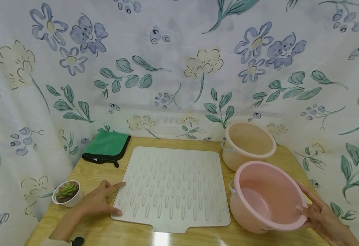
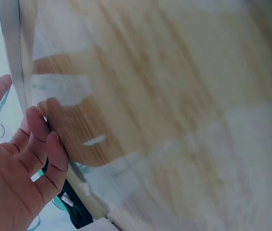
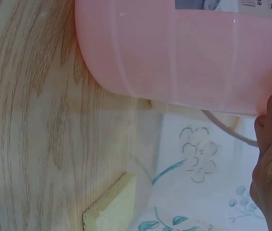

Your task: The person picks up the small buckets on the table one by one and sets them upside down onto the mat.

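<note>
A whitish ridged mat [image 1: 173, 184] lies flat on the wooden table, its short tab facing the near side. My left hand [image 1: 98, 201] is at the mat's left edge, index finger and thumb spread and touching it. In the left wrist view that hand [image 2: 18, 163] has its index finger extended and the other fingers slightly bent. At the right stands a pink bucket [image 1: 244, 212] with a handle, slightly tilted. My right hand [image 1: 319, 213] pinches its rim, thumb over the inside and fingers outside. The right wrist view shows the bucket's side [image 3: 174, 57] and its label.
Behind the pink bucket stands a peach bucket [image 1: 238, 159]. A folded green cloth [image 1: 107, 145] with black trim lies at the back left. Near my left wrist sits a potted succulent [image 1: 68, 193]. A yellow sponge [image 3: 109, 207] is beside the pink bucket. Floral curtains [image 1: 167, 68] surround the table.
</note>
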A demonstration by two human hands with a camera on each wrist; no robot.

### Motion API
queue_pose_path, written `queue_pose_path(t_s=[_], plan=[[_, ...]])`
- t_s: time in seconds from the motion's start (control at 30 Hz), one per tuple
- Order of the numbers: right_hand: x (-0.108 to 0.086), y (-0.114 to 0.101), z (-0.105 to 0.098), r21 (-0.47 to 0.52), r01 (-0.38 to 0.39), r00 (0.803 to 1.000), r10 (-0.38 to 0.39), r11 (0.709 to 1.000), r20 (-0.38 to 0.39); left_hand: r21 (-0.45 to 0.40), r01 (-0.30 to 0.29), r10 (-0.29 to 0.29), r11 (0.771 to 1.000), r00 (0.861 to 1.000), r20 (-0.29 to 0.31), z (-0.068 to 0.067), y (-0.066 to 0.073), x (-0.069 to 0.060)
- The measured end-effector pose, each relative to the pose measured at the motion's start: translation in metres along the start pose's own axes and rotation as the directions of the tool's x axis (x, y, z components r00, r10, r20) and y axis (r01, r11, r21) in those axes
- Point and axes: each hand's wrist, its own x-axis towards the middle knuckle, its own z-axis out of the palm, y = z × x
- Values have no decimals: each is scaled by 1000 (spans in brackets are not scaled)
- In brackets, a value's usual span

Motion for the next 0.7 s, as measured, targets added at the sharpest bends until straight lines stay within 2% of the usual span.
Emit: queue_pose_path(t_s=[0.27,0.33,0.5,0.7], plan=[[1,6,2,32,63,997,-64,998,51,-19,-15,16,1000,1000,1,1,-3,-1],[0,7,1,43,62,997,-64,997,51,-29,-13,13,1000,1000,3,2,-4,-1],[-5,8,0,17,61,998,-61,998,-1,-50,-21,22,999,1000,10,2,-7,-1],[-10,14,-2,47,108,994,-108,993,16,-68,-34,35,997,999,11,2,-9,0]])
